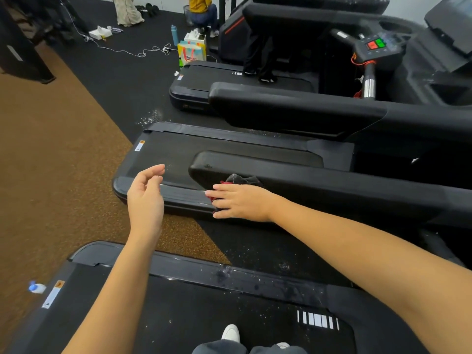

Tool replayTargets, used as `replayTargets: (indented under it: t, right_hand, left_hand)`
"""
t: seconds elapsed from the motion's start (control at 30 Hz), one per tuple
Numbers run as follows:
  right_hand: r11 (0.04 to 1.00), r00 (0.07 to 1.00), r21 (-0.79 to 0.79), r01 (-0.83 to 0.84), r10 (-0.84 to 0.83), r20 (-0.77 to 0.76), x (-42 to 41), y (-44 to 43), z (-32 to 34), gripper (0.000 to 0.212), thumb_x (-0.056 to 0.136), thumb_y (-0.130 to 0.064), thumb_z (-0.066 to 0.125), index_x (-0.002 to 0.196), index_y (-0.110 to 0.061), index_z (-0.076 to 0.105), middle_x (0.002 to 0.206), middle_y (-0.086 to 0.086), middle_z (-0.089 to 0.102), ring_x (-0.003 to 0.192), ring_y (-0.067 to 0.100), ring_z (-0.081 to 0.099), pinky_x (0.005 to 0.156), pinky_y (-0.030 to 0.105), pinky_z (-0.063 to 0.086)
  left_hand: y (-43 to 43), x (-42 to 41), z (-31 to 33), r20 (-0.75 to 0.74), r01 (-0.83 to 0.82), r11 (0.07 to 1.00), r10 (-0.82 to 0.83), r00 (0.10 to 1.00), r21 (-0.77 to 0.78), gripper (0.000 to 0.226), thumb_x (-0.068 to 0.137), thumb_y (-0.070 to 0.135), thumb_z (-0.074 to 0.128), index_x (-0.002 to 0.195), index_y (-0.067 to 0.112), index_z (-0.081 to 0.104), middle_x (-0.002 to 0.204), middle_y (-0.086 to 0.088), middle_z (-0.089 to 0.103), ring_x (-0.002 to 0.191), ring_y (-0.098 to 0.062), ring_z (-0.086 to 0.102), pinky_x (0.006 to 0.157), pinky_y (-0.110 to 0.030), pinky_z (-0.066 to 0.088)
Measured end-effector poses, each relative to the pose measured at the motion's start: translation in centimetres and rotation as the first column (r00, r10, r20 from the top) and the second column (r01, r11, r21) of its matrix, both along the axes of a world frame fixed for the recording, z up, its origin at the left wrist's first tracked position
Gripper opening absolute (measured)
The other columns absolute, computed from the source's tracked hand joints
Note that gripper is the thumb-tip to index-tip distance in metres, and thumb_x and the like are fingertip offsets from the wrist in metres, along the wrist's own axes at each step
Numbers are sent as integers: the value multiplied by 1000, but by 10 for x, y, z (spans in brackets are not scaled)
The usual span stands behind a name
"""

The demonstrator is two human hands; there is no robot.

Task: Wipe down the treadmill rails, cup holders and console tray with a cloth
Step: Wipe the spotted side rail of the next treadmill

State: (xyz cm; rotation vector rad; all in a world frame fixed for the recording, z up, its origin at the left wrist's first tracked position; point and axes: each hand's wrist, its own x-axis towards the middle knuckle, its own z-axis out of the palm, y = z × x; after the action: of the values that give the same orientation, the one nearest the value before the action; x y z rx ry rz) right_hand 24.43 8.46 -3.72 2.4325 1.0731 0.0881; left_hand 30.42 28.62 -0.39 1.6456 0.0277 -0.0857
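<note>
A black padded treadmill rail (319, 182) runs from the centre to the right edge. Near its rounded left end, my right hand (240, 201) presses a dark grey cloth with a red edge (241, 179) against the rail's side, fingers straight and pointing left. My left hand (146, 195) hovers in the air to the left of the rail end, fingers loosely curled, holding nothing. A second, farther rail (293, 108) lies beyond the belt. The console (378, 47) with red and green buttons and a cup holder (393, 26) sit at the upper right.
I stand on a treadmill belt (229, 315) speckled with droplets; my shoes show at the bottom. A small bottle (37, 287) lies at the lower left. Another person stands on the far treadmill (258, 60). Bags, a blue bottle (174, 34) and cables lie on the floor behind.
</note>
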Motion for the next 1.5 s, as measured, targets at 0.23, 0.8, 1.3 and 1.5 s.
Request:
replayTargets:
  t: [0.23, 0.8, 1.3, 1.5]
  right_hand:
    - [785, 932, 530, 320, -362, -25, -55, -9, -2, 66, 78, -2, 68, 137, -19, 45, 134, 7, 55, 129, 29, 45, 112, 43, 24]
    - [-635, 539, 754, 167, -582, -609, -209, -63, 69, 45, 99, -26, 43, 142, -30, 32, 134, -21, 39, 121, -10, 40, 99, 8, 35]
    - [-964, 618, 256, -73, -245, -747, -396, -90, 80, 43, 91, -18, 54, 127, -40, 45, 120, 7, 63, 112, 22, 61, 92, 38, 51]
    - [-875, 302, 444, -195, -484, -821, -433, -76, 70, 45, 88, -16, 64, 118, -46, 49, 116, -1, 60, 106, 14, 62, 86, 31, 54]
  left_hand:
    - [-39, -30, 6, 40, 217, 967, -224, 974, 134, 27, 95, 9, 42, 113, 16, 61, 108, 7, 61, 97, -6, 54, 86, -21, 44]
    - [-187, -168, 32, -160, 863, 431, -863, 479, 263, 28, 86, 48, 55, 95, 22, 60, 88, 5, 66, 75, -3, 60, 61, -12, 46]
    - [-273, -263, 44, -146, 999, 24, -989, 27, 28, 35, 77, 28, 73, 103, 7, 62, 105, -18, 66, 101, -34, 62, 92, -55, 47]
    - [-296, -286, 31, -188, 990, -80, -981, -57, 116, 26, 75, 29, 75, 95, 15, 66, 96, -9, 70, 93, -28, 66, 88, -50, 51]
